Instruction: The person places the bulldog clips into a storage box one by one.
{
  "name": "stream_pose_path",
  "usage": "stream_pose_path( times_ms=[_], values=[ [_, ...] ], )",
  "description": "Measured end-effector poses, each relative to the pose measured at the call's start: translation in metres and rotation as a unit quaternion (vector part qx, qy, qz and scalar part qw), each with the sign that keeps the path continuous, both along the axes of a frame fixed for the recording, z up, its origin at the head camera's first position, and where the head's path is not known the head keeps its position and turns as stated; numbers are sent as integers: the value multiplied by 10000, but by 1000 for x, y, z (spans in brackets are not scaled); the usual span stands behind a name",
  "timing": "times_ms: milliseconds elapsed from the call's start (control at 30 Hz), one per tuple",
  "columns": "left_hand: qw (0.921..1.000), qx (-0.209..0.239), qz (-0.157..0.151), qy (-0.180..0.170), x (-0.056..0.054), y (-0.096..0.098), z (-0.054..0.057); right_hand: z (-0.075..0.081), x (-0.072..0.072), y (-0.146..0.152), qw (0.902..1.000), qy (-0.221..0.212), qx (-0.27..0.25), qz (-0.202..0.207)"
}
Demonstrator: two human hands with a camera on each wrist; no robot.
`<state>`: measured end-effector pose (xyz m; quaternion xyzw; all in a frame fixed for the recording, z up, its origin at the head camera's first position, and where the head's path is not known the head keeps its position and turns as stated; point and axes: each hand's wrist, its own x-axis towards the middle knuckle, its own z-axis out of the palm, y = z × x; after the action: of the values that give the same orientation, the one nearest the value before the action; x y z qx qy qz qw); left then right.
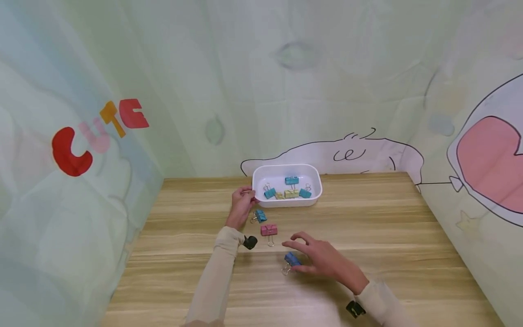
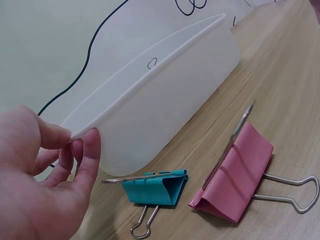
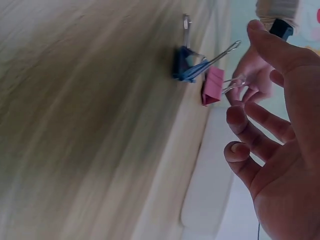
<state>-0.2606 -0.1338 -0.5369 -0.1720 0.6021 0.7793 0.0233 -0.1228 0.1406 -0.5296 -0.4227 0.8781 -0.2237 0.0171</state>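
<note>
My left hand (image 1: 241,206) pinches the left end of a white plastic tray (image 1: 286,204) by its rim, thumb and fingertips meeting there in the left wrist view. My right hand (image 1: 327,260) hovers low over the table with fingers spread and bent loosely, holding nothing. Between its thumb and forefinger, a little to the left, lies a blue binder clip (image 1: 292,259). Farther up the table are a pink binder clip (image 1: 268,230) and a teal binder clip (image 1: 261,216), close by my left wrist. Both show large in the left wrist view.
Inside the tray lie three teal binder clips, one a teal clip (image 1: 292,180) at the back, and yellow binder clips such as the yellow clip (image 1: 291,194). The wooden table (image 1: 380,218) ends at a printed curtain (image 1: 192,91) behind and at both sides.
</note>
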Motion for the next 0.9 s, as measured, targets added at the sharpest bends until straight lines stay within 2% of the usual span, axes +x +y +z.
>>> stream_pose_path(
  times_ms=[267, 433, 667, 900],
  values=[
    [10000, 32, 58, 43, -1, 1, -1, -10, -1, 4, 9982, -413, 425, -34],
    [10000, 5, 51, 1, -2, 1, -2, -16, -3, 3, 9970, -397, 662, 65],
    [10000, -5, 40, -51, -1, 0, -1, -16, -4, 0, 9970, -418, 633, 179],
    [10000, 17, 43, 74, -1, 0, -2, -15, -6, -3, 9970, -534, 532, 194]
  ],
)
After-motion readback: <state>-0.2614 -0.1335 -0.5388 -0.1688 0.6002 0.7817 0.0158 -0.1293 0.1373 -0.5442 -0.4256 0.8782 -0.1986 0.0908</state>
